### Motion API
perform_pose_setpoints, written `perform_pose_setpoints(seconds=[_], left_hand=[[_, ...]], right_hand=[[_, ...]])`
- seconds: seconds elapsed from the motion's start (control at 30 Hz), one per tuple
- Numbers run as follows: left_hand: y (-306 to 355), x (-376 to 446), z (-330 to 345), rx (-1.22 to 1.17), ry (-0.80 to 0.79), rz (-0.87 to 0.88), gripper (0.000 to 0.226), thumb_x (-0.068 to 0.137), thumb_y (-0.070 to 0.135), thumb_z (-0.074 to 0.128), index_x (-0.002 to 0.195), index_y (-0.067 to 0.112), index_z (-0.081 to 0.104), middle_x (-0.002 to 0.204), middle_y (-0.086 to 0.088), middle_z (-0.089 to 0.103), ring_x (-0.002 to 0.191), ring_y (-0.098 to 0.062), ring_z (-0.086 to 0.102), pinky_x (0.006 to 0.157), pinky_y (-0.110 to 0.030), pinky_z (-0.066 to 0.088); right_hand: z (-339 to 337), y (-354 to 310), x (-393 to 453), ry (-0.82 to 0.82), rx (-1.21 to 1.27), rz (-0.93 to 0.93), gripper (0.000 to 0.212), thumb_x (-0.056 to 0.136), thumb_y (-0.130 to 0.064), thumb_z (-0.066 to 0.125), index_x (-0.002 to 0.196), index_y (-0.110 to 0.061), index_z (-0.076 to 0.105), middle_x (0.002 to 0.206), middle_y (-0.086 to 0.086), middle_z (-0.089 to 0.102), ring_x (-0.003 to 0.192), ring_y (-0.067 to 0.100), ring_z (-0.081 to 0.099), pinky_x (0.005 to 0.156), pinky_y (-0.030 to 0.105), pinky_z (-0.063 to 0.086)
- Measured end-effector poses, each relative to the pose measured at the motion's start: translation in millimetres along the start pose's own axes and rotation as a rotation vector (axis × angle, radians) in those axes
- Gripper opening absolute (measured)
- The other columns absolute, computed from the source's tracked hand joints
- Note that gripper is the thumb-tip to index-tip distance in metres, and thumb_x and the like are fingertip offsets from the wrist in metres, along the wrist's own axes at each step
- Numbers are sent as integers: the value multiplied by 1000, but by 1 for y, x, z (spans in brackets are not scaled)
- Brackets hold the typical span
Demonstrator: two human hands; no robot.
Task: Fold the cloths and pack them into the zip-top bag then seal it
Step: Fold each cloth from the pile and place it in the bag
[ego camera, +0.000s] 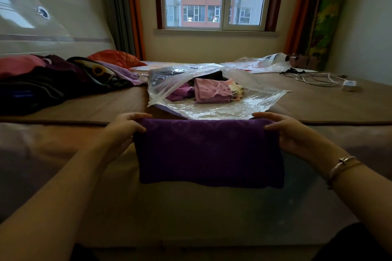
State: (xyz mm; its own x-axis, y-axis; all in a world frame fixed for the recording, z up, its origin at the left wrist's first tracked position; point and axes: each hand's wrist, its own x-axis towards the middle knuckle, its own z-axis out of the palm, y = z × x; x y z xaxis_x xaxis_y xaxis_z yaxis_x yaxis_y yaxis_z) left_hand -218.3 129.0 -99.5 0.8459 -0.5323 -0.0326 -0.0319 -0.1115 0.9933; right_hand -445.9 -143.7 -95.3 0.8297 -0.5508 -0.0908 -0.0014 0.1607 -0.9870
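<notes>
Cloths are the matter here, and the head view shows one of them, a dark purple cloth (209, 152), held up by its top corners near the viewer, hanging flat as a folded rectangle over the near edge of the bed (318, 99). The left hand (125, 128) pinches the left corner, the right hand (282, 131) pinches the right, fingers curled over the top edge.

To do this fold well, I would keep the top edge taut and level, bring the two corners together so the sides match, then slide it flat into the open mouth of the zip-top bag (214, 95) lying just beyond, beside the pink folded cloth (212, 91) already inside.

A heap of unfolded cloths (53, 78) waits at far left. The bag's zip strip is hard to make out under the glare, and how many pieces lie deeper inside cannot be told.
</notes>
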Motion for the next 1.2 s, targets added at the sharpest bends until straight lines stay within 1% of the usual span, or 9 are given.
perform_pose_setpoints(seconds=[0.1,0.23,0.5,0.67,0.73,0.83,0.9,1.03,1.2], left_hand=[[-3,1,-2,12,7,24,38,83,-17,50,96,17,62,110,-11,59,97,-21,59,76,-28,50],[-11,7,0,13,12,58,34,78,-11,64,94,19,64,109,-11,64,102,-25,62,84,-34,52],[-22,18,2,301,73,233,48,78,-15,64,116,14,57,96,0,62,83,-6,58,66,-15,44],[-32,27,-1,655,202,382,26,74,-2,72,99,5,67,94,-12,67,84,-23,62,68,-28,42],[-33,28,0,764,255,412,16,75,7,74,88,6,66,89,-9,60,81,-24,57,62,-28,35],[-30,25,-1,785,309,395,19,76,17,77,84,9,62,97,-8,45,85,-21,49,71,-28,35],[-25,21,-1,722,268,362,20,77,17,76,79,12,56,95,-8,52,83,-22,54,69,-30,39],[-12,8,10,599,154,291,20,85,16,66,78,19,48,81,-5,59,74,-19,58,56,-28,41],[9,-11,42,423,130,322,15,89,19,63,97,13,53,90,-2,59,87,-19,58,78,-33,50]], right_hand=[[6,-2,2,-1,-124,8,47,87,18,38,118,-8,62,102,11,62,84,21,60,65,29,58],[4,2,6,-7,-64,155,30,89,0,50,113,-10,64,109,12,66,95,24,61,75,34,49],[3,20,16,165,-715,-21,47,79,16,58,120,-7,61,111,13,58,96,23,55,85,35,51],[3,35,29,282,-1038,-194,23,78,-2,65,98,-14,63,101,13,66,85,21,58,68,26,42],[0,37,32,345,-1229,-228,18,78,-18,68,95,-17,61,103,12,61,92,26,57,73,30,44],[-1,35,27,447,-1478,-241,28,78,-38,70,98,-20,60,113,12,43,110,32,42,92,37,41],[0,30,24,422,-1460,-267,26,77,-38,71,91,-19,59,109,9,40,110,29,36,92,35,38],[8,17,15,208,-1089,-185,20,79,-26,70,79,-9,61,81,5,58,79,19,56,61,26,42],[29,4,-4,96,-565,26,11,90,-25,61,97,-17,65,84,2,64,70,14,59,52,21,48]])
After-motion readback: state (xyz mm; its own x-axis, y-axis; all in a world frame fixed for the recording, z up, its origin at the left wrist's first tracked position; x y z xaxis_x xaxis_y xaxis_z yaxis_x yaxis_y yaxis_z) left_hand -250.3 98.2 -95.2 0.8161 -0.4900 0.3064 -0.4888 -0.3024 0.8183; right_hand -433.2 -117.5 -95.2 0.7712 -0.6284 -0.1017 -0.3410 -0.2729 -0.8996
